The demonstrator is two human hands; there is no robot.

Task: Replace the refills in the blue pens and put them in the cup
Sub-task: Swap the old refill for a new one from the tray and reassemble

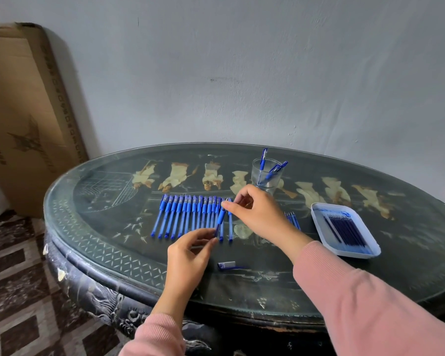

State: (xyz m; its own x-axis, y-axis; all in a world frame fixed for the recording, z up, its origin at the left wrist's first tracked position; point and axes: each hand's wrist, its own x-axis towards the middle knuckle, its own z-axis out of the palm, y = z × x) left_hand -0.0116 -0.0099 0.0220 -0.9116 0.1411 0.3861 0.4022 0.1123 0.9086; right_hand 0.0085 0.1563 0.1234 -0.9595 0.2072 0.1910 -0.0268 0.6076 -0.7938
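A row of several blue pens (185, 217) lies side by side on the dark oval table (113, 253). One blue pen (220, 220) is lifted above the row's right end. My left hand (190, 255) pinches its lower end and my right hand (257, 214) grips its tip end. A loose blue cap (226, 265) lies on the table in front of my hands. A clear cup (266, 176) behind my right hand holds three blue pens. A white tray (319, 214) at the right holds several dark blue refills (344, 227).
A few loose refills (293, 219) lie between my right wrist and the tray. A tall cardboard box (23, 111) leans on the wall at the left. The patterned floor (16, 291) shows below the table's left edge.
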